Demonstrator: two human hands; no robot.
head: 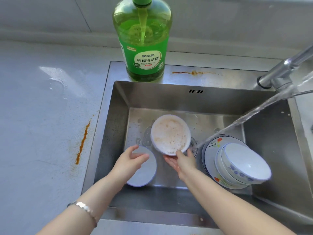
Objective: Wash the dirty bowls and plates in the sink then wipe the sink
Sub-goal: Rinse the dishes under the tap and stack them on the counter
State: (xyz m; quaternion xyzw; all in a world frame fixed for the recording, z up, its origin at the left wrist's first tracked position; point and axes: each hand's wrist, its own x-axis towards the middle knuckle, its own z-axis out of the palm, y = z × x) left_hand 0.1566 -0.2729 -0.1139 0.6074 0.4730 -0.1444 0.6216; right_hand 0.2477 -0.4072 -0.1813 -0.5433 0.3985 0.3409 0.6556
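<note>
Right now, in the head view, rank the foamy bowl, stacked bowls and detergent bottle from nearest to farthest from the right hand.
1. Foamy bowl: held at its rim by the right hand.
2. Stacked bowls: to its right, in the sink.
3. Detergent bottle: on the sink's back ledge.

We note grey countertop (42, 116) left of detergent bottle (144, 53), with sunlit wet patch (55, 83) on it. Orange-brown streak (83, 143) lies lower left of bottle. Behind bottle we see pale tiled wall (50, 14). Daylight bright.
</note>
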